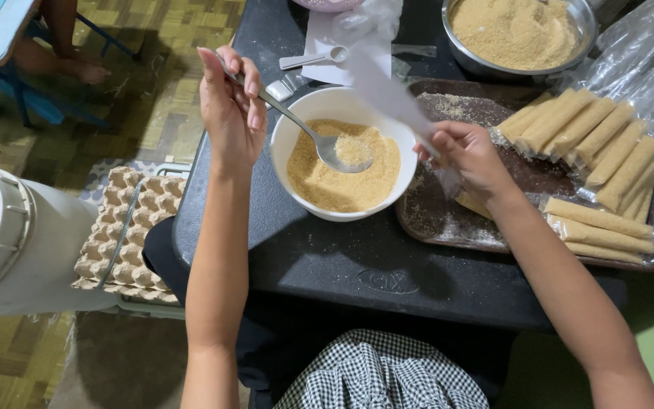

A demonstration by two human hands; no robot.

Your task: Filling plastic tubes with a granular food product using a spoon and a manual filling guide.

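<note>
The left hand (230, 113) is gripping a spoon (319, 140) and scooping brown crumbs from the white bowl (289, 144). The right hand (469, 155) is pinching a clear bag (391, 98), which needs holding open.

My work surface is a black plastic table (327, 257) with rounded corners. Directly on it sit a white round bowl (289, 144) of golden-brown crumbs, a dark brown rectangular tray (448, 227) dusted with crumbs, a steel round basin (586, 30) of the same crumbs, a white sheet of paper (319, 53), and a small metal measuring spoon (316, 59).
</note>
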